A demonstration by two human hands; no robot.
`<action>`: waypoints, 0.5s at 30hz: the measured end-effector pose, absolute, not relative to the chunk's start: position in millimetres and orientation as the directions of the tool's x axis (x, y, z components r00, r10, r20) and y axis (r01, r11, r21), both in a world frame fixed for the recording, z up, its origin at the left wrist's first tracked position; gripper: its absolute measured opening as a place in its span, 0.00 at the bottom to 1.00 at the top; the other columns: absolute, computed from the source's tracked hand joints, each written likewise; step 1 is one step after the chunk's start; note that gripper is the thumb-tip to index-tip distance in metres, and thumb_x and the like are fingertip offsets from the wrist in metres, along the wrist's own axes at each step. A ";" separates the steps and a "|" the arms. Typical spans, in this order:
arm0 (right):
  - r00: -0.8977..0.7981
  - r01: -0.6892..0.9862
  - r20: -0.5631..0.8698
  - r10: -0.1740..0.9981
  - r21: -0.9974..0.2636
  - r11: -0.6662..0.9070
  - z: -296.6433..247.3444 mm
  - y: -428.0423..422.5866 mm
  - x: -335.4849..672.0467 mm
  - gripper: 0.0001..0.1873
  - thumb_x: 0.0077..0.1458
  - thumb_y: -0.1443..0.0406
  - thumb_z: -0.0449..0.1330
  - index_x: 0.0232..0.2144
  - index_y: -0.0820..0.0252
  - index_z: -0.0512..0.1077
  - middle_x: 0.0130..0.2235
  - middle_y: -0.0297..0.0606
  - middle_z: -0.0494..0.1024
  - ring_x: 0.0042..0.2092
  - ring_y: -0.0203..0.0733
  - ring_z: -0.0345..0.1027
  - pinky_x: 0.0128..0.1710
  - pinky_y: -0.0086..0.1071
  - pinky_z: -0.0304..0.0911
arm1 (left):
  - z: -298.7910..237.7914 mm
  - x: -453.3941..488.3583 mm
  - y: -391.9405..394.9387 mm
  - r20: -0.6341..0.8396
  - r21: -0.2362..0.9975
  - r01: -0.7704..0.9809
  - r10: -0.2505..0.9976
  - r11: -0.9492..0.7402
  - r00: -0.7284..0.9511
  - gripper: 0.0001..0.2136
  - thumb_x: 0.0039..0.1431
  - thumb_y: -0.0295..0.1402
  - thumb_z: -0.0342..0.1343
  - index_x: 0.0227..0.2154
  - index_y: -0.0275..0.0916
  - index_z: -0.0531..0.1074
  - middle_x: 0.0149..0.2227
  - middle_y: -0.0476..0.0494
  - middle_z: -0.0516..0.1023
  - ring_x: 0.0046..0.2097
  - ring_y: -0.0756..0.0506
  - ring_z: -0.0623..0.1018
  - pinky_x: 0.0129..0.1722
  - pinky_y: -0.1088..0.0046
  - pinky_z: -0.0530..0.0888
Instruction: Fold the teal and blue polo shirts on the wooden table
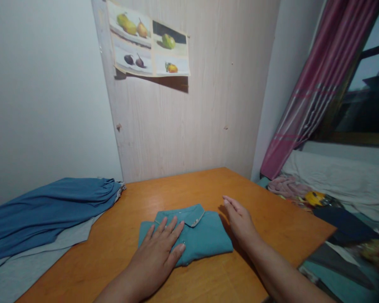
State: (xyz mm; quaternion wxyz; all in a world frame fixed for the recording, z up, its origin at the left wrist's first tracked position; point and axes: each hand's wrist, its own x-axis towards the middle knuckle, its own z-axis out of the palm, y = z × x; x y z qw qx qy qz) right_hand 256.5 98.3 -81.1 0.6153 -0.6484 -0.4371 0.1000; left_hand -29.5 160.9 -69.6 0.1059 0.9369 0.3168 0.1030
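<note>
The left hand lies flat, fingers spread, on a folded teal shirt on the tabletop, while the right hand, fingers straight and holding nothing, rests against its edge.

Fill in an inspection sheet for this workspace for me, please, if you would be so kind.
Surface: orange wooden table, set against a pale wood-grain panel.
Job's things: teal collared shirt, folded into a rectangle, collar up, near the front edge.
Clutter: blue garment lying over grey cloth at the table's left end.
Grippers: left hand flat on the shirt, fingers spread; right hand open, edge-on beside the shirt's right side.
Cables: nothing seen.
Surroundings: fruit poster on the panel; striped pink curtain by a dark window; cluttered bed at right.
</note>
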 end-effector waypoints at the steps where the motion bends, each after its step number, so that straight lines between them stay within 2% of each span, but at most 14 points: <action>1: 0.591 0.446 0.406 0.697 -0.884 0.137 -81.4 99.2 256.5 0.29 0.63 0.47 0.51 0.55 0.57 0.72 0.59 0.49 0.73 0.62 0.52 0.63 0.63 0.51 0.56 | -68.4 -29.3 160.3 0.120 0.270 0.575 0.620 -0.772 0.775 0.28 0.69 0.53 0.37 0.68 0.56 0.49 0.71 0.50 0.48 0.71 0.36 0.48 0.67 0.43 0.49; 7: 0.451 0.545 0.438 0.778 -0.825 0.149 -68.1 103.6 237.0 0.30 0.64 0.47 0.50 0.58 0.59 0.71 0.62 0.50 0.68 0.65 0.51 0.59 0.66 0.50 0.51 | -58.2 -27.5 153.8 0.078 0.291 0.596 0.639 -0.749 0.765 0.28 0.68 0.55 0.36 0.68 0.55 0.50 0.71 0.49 0.47 0.72 0.34 0.45 0.66 0.39 0.46; 11: 0.176 0.700 0.417 0.892 -0.689 0.184 -48.2 104.1 203.3 0.34 0.65 0.45 0.48 0.60 0.62 0.69 0.65 0.50 0.63 0.68 0.51 0.52 0.68 0.49 0.47 | -57.8 -28.2 152.1 0.064 0.294 0.602 0.644 -0.742 0.763 0.28 0.68 0.55 0.35 0.68 0.58 0.47 0.72 0.51 0.45 0.72 0.34 0.44 0.65 0.35 0.43; 15: -0.107 0.811 0.345 0.932 -0.512 0.283 -39.8 106.1 169.2 0.37 0.66 0.45 0.47 0.66 0.62 0.60 0.70 0.47 0.52 0.71 0.51 0.39 0.69 0.51 0.39 | -61.5 -29.1 152.1 0.080 0.305 0.585 0.632 -0.752 0.771 0.28 0.69 0.52 0.38 0.69 0.58 0.42 0.72 0.49 0.45 0.72 0.34 0.44 0.65 0.34 0.44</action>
